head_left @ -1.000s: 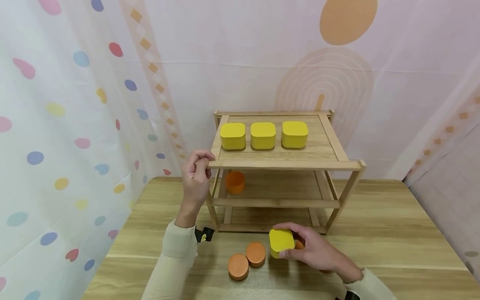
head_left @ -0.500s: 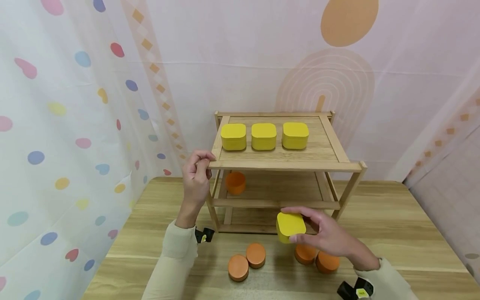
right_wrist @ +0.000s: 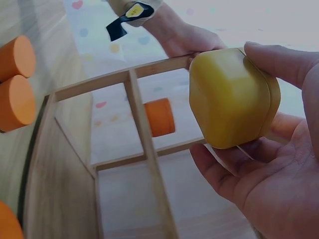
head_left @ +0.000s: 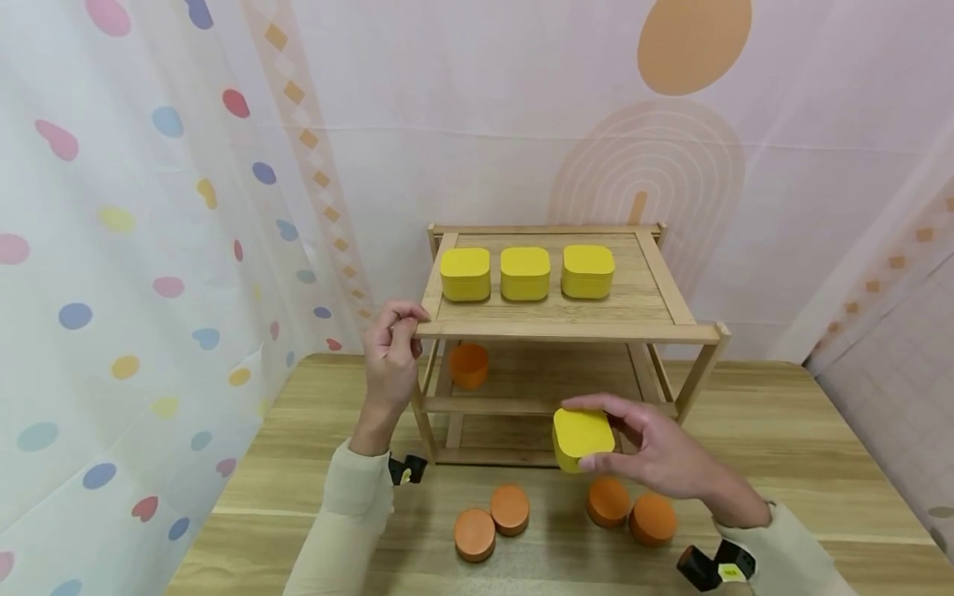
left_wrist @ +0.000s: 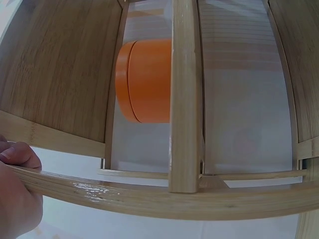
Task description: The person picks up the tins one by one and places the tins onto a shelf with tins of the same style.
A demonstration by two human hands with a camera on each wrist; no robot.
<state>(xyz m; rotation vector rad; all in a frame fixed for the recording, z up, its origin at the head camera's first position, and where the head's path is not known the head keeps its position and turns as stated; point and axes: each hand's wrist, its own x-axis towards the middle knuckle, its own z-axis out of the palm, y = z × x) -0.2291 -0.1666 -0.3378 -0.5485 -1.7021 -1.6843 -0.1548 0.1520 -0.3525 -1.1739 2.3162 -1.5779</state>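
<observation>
In the head view my right hand (head_left: 652, 451) holds a yellow square tin (head_left: 583, 437) between thumb and fingers, raised off the table in front of the wooden rack (head_left: 566, 330). The right wrist view shows the same yellow tin (right_wrist: 234, 99) close up, on its side in that view. My left hand (head_left: 392, 356) grips the front left corner of the rack's top shelf. Three more yellow tins (head_left: 465, 275) stand in a row on that top shelf. An orange round tin (head_left: 469, 367) sits on the middle shelf at the left, partly behind the shelf's front bar in the left wrist view.
Two orange round tins (head_left: 474, 535) stand on the table (head_left: 768, 463) before the rack at the left. Another pair of orange tins (head_left: 652, 520) stands below my right hand. A patterned curtain (head_left: 477, 108) hangs behind and at the left.
My right hand has lifted the yellow tin up and slightly right, away from the table toward the rack. The orange tins beneath it have come into view. My left hand stays on the rack.
</observation>
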